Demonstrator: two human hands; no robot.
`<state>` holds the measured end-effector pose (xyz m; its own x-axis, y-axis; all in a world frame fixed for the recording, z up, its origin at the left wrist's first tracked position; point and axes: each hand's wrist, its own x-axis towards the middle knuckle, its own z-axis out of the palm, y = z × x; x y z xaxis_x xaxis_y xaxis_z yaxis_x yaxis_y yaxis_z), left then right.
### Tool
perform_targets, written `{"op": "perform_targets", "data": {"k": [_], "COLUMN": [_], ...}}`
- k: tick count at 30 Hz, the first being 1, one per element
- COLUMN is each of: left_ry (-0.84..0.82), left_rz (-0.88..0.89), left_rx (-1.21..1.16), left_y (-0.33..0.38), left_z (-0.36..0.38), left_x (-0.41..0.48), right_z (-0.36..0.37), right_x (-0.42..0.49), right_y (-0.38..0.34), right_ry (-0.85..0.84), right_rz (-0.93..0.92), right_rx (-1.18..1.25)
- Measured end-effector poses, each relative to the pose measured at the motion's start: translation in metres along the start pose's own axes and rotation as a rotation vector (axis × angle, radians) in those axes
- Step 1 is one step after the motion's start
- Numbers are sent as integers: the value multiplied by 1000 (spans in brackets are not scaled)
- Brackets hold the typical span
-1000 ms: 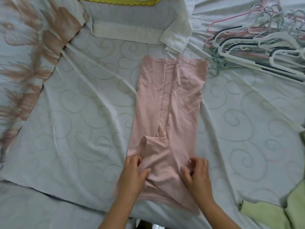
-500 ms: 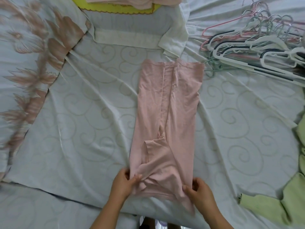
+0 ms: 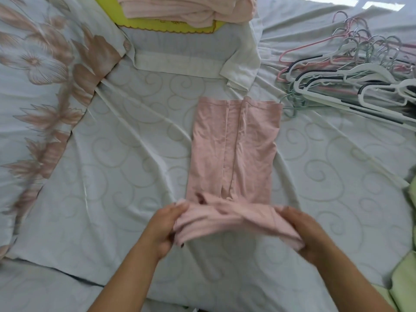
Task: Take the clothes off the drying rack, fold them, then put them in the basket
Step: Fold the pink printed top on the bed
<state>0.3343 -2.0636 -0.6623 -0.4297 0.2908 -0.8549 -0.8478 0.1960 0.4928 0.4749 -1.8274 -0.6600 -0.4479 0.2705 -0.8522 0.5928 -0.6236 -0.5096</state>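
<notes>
- Pink garment [image 3: 234, 149] is laid flat at centre of the swirl-patterned sheet [image 3: 112, 176], long axis 12–6 o'clock; its near end is raised off the sheet and blurred.
- Left hand [image 3: 162, 228]: the raised end's 9 o'clock corner is pinched, thumb underneath, fingers on top.
- Right hand [image 3: 308, 230]: the 3 o'clock corner is gripped; fingertips are hidden under the fabric.
- Both forearms are cut off by the bottom edge.
- At 12 o'clock, folded pink clothes [image 3: 186, 7] on a yellow item [image 3: 157, 27] are cropped by the top edge; what the yellow item is can't be told. A small stitched mark on it is too small to be read.
- Hanger pile [image 3: 351, 79] at 2 o'clock is cut off at the right edge.
- Green cloth [image 3: 405, 278] at 4 o'clock is only partly seen.
- Floral cover [image 3: 40, 70] at 10 o'clock is blurred twd the edge.
</notes>
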Motion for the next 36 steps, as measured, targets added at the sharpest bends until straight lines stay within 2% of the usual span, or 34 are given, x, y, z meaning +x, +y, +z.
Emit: {"op": "perform_targets", "data": {"k": [3, 5, 7, 8, 9, 11, 12, 14, 17, 21, 24, 29, 33, 36], "left_ry": [-59, -72, -32, 42, 141, 351, 418, 420, 341, 239, 133, 15, -114, -54], "left_rz": [-30, 30, 119, 150, 162, 177, 190, 175, 187, 200, 165, -36, -131, -140], "left_rx": [-113, -253, -300, -217, -55, 423, 573, 621, 592, 387, 182, -122, -362, -424], "left_y": [66, 108, 137, 140, 136, 109, 93, 65, 48, 42, 34, 14, 19, 23], "left_z": [31, 46, 54, 53, 50, 41, 36, 29, 28, 32, 27, 8, 12, 28], "left_x": [30, 55, 79, 92, 105, 129, 135, 139, 139, 126, 99, 44, 16, -2], "right_z": [12, 17, 21, 21, 21, 21, 22, 21, 30, 38, 31, 23, 26, 20], "right_x": [23, 47, 71, 83, 94, 109, 111, 118, 116, 107, 86, 43, 18, 4], "right_y": [-73, -115, -145, -152, -151, -129, -113, -75, -49, -42, -30, 4, 6, 8], "right_ry": [-104, -145, -106, -37, 43, 186, 236, 290, 459, 426, 257, 45, -47, -54], "right_rz": [2, -52, -153, -177, -178, -158, -146, -154, -252, -250, -116, 114, 100, 100], "right_rx": [206, 323, 389, 385, 338, 119, -5, -240, -483, -532, -344, 32, 122, 212]}}
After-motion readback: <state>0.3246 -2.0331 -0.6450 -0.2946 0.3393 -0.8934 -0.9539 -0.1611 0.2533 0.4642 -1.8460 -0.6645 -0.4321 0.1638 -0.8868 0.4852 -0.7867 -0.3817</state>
